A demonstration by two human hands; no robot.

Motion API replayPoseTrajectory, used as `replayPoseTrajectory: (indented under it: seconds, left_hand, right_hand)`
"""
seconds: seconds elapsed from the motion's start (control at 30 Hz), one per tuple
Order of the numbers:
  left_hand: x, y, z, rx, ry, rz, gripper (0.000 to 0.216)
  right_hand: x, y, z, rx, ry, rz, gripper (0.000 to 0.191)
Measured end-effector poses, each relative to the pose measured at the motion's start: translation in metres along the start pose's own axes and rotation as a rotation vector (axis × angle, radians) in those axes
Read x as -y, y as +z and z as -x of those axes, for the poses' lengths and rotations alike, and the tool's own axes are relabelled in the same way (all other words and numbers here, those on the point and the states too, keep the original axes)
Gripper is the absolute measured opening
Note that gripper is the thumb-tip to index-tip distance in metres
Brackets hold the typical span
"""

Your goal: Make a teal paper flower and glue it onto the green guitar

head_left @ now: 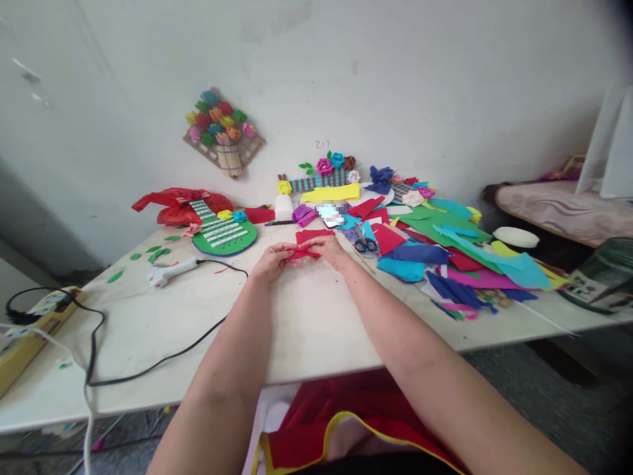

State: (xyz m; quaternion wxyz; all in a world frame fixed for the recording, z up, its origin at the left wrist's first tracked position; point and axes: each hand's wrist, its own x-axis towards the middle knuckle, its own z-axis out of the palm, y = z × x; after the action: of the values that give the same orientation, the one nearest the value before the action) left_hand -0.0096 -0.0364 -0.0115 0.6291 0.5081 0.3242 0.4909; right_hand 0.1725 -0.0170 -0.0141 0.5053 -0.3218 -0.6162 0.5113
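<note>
Both my hands meet over the middle of the white table (306,330). My left hand (271,258) and my right hand (330,249) pinch a small folded piece of red paper (302,251) between their fingers, just above the table top. A larger red paper sheet (313,234) lies flat right behind it. Scissors (364,245) rest a little to the right of my right hand.
A white glue gun (171,271) with a black cord (148,359) lies at the left. A green round craft with white strips (225,233) and a red plastic bag (178,201) sit behind it. Many coloured paper sheets (445,254) cover the right side. Paper flowers (221,125) hang on the wall.
</note>
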Motion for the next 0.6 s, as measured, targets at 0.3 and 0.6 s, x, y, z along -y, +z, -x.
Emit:
replayPoseTrajectory:
  seconds: [0.3,0.6]
  left_hand:
    - [0.001,0.0,-0.001,-0.015,0.0,0.035,0.017]
    - [-0.007,0.006,0.001,0.015,0.013,0.008,0.024]
  right_hand:
    - [0.01,-0.001,0.006,0.027,0.04,-0.023,0.02]
    - [0.006,0.002,0.005,-0.023,0.008,0.042,0.023]
